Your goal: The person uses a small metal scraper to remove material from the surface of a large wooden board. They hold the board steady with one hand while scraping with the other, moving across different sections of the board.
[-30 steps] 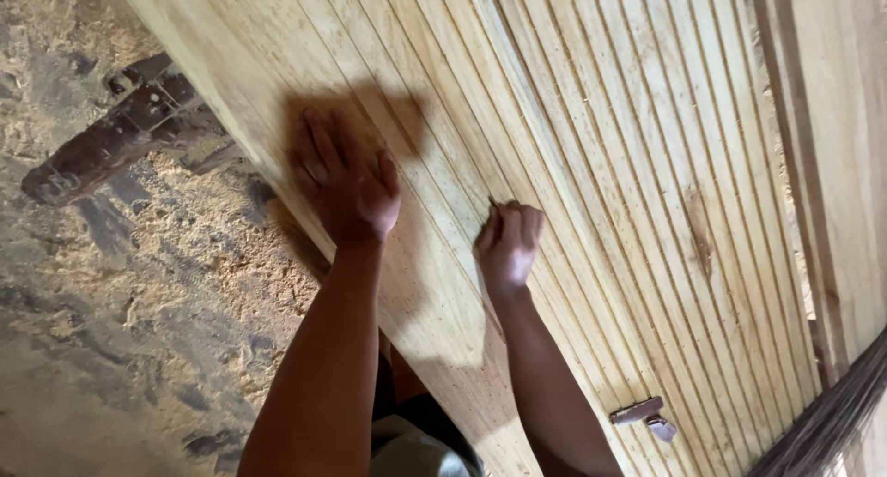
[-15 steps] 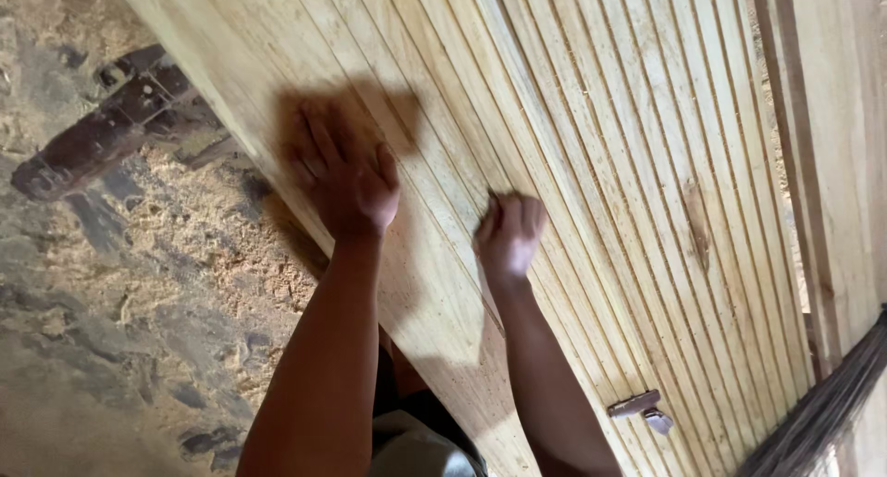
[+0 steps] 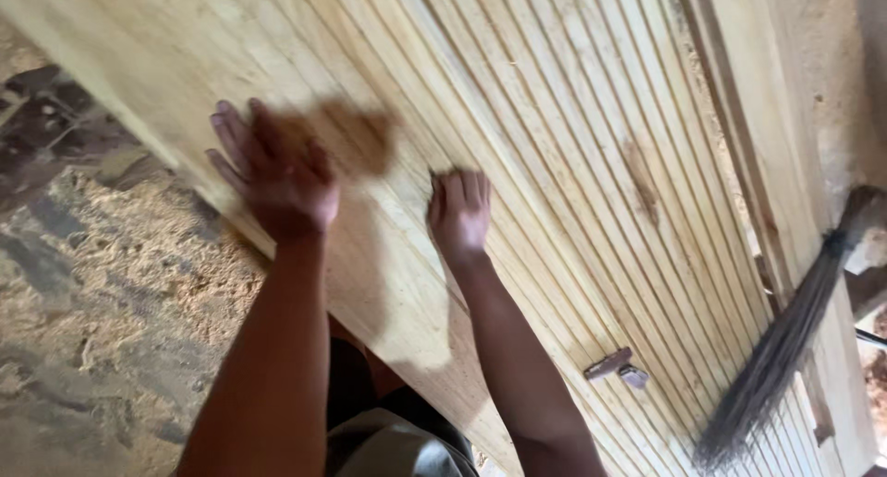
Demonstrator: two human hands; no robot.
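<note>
Pressing flat at centre-left of the frame, the left hand (image 3: 277, 177) lies open, fingers spread, apparently over brown sandpaper (image 3: 356, 135). The right hand (image 3: 459, 211), loosely curled, steadies the grooved wooden panel (image 3: 573, 117). Judgement: keep strokes along the grooves, with even pressure.

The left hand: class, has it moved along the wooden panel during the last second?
Yes. The left hand, blurred, pressing a brown sheet, has slid up the wooden panel, ahead of the right hand, which it was level with.
</note>
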